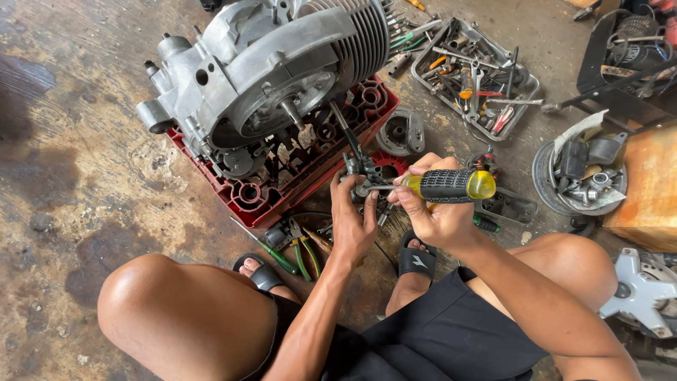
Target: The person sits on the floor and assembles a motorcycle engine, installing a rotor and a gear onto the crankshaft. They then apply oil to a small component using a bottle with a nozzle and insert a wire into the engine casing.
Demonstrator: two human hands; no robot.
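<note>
Your knees frame the view; your left hand (pixel 352 219) grips a small metal part (pixel 361 171), your right hand (pixel 434 212) closes on a screwdriver (pixel 444 185); engine (pixel 268 70) on red crate (pixel 282 183).

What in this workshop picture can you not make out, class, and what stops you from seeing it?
- Screwdriver tip, head view: lost against the small metal part held by the left hand.
- Right hand palm: hidden behind the handle and fingers.
- Tools in the metal tray: too small and tangled to sort.
- Engine casing: top cut off by the frame edge.
- Red crate: mostly covered by the engine.
</note>
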